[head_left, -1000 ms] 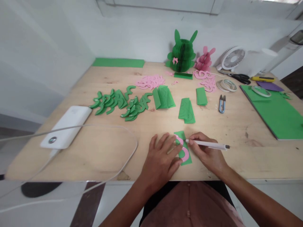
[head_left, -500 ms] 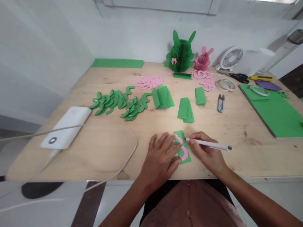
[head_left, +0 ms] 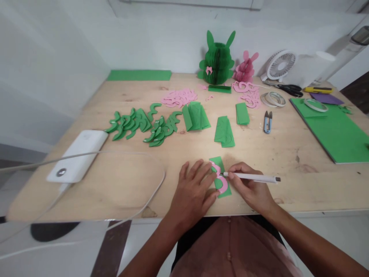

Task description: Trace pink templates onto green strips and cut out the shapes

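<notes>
A pink curved paper cutout (head_left: 223,185) lies on a small green paper strip (head_left: 225,193) near the table's front edge. My left hand (head_left: 192,188) is spread flat, its fingertips pressing on the cutout and the strip's left side. In my right hand (head_left: 253,189) is a white pen (head_left: 256,177), pinched between thumb and fingers. The pen's tip touches or nearly touches the strip at the cutout's right edge, by its narrow middle. Part of the cutout is hidden under my left fingers.
Green cut pieces (head_left: 129,123), folded green papers (head_left: 225,131) and pink cutouts (head_left: 179,97) lie farther back. A white power bank (head_left: 77,156) with a cable sits left. Blue thread snips (head_left: 268,122) and a green board (head_left: 340,134) are right; a green paper rabbit (head_left: 218,63) stands behind.
The pen tip has moved slightly down along the cutout's right edge, from the upper curve to the middle. My left hand stays on the paper. The view has shifted a little.
</notes>
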Tool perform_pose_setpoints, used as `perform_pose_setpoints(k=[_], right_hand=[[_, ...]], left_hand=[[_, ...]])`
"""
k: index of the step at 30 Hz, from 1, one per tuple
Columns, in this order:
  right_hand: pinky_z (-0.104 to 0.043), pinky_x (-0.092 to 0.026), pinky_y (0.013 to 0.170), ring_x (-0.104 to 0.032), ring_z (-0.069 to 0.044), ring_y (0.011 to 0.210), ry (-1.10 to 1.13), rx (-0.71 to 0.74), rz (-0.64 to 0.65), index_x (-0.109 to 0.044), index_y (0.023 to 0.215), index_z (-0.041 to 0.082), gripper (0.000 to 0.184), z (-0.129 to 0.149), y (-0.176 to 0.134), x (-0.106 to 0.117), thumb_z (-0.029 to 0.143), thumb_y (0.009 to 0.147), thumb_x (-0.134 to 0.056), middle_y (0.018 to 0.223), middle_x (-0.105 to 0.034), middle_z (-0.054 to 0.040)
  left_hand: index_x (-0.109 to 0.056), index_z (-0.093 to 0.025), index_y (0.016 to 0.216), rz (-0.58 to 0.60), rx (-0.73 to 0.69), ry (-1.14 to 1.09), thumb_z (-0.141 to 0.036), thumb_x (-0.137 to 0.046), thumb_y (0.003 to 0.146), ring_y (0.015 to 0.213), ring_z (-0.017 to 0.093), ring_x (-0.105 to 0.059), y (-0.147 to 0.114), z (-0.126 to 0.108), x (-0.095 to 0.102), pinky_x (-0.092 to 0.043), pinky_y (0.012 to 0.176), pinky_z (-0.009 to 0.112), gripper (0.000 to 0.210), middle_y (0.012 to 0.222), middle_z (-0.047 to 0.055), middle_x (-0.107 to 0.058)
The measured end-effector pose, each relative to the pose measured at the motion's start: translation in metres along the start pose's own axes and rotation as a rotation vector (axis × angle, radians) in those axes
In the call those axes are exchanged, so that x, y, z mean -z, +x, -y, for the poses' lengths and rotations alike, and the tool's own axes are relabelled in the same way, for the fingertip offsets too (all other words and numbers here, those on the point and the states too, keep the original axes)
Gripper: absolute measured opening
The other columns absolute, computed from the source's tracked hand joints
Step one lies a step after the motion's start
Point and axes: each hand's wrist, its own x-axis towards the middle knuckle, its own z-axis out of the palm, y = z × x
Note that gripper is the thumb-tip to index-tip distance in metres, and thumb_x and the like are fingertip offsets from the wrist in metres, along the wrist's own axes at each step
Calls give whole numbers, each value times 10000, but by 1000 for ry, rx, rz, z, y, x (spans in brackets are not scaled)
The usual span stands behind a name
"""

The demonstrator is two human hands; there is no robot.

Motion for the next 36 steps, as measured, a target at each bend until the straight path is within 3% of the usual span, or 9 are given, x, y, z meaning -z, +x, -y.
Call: perform_pose_setpoints(k=[36], right_hand=[[-242,-432,548,-547,-139,609,-57,-2,16,-592,779,195,121,1,3,-1,261,864,-540,684,-613,-11]], left_hand=[[-583,-225,1199,9,2,5,-353,-513,877,1325,292,-366,1,0,2,-180,1116,531,354,1364,65,-531]])
